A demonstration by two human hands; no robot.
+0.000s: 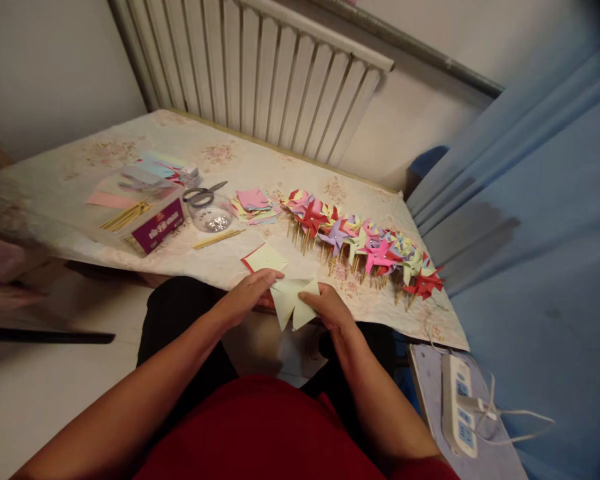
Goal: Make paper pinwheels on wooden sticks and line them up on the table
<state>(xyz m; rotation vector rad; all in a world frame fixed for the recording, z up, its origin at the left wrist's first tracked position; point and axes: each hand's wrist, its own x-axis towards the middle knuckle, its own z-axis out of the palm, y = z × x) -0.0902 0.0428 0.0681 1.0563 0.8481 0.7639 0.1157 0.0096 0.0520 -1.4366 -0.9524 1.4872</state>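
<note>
My left hand (pixel 250 293) and my right hand (pixel 326 308) both pinch a pale yellow cut paper square (pixel 291 303), held over my lap at the near table edge. Its flaps hang down between my hands. Just beyond it, a yellow paper square on a red one (pixel 264 258) lies on the table. A row of several finished paper pinwheels on sticks (pixel 365 245) lies to the right along the table.
The low table (pixel 95 167) has a floral cloth. On it are a box with wooden sticks (pixel 140 213), scissors (pixel 204 193), a clear bowl of small shiny pieces (pixel 211 217), a coloured paper stack (pixel 254 203) and a loose stick (pixel 219 239). A power strip (pixel 457 403) lies at right; a radiator (pixel 260 73) stands behind.
</note>
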